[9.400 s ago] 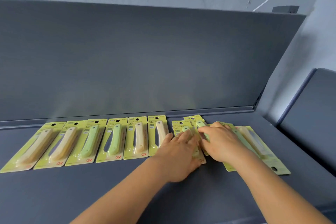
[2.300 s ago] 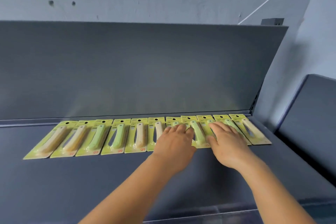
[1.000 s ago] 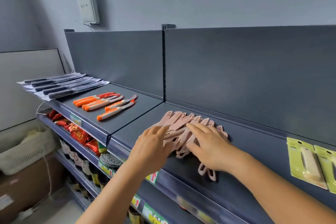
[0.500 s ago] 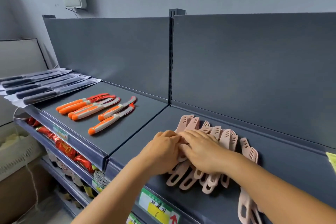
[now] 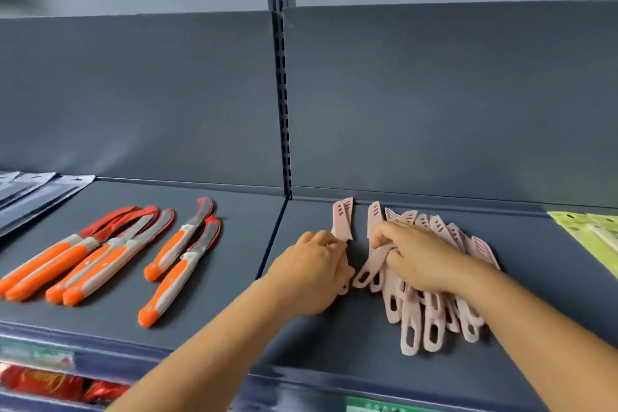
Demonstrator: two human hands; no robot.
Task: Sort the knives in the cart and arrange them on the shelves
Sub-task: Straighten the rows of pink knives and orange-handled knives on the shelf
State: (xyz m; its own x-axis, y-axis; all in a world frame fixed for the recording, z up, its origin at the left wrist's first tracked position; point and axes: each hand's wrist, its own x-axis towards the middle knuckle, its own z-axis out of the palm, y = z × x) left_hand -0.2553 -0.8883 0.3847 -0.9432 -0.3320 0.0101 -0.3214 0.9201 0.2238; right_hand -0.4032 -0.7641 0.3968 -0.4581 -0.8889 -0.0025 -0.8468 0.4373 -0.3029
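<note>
A dark grey shelf (image 5: 334, 338) runs across the view, split by a slotted upright post (image 5: 283, 94) into a left and a right section. On the right section, near the post, lies a fanned pile of pink knives (image 5: 431, 304) in pink blade covers, covers pointing to the far back panel and looped handles toward the near edge.

The left hand (image 5: 312, 273) sits just left of the pile, fingers curled around one pink knife (image 5: 343, 219) set apart from the others; its cover sticks out beyond the knuckles toward the back panel, and the handle tip shows below the hand. The right hand (image 5: 414, 256) rests on the left part of the pile, fingers curled and pinching a second pink knife (image 5: 374, 257), which slants with its handle loop down to the left, between the two hands. The hands are near each other but not touching.

On the left section, well apart from the hands, lie orange-handled knives (image 5: 110, 254) with red blade guards: four close together and two more just to their right. At the far left edge are flat packets (image 5: 30, 191) in clear wrapping. At the right edge, yellow-green cards (image 5: 588, 231) lie on the same shelf. Below the near left edge, red packets (image 5: 50, 381) show on a lower shelf, blurred.
</note>
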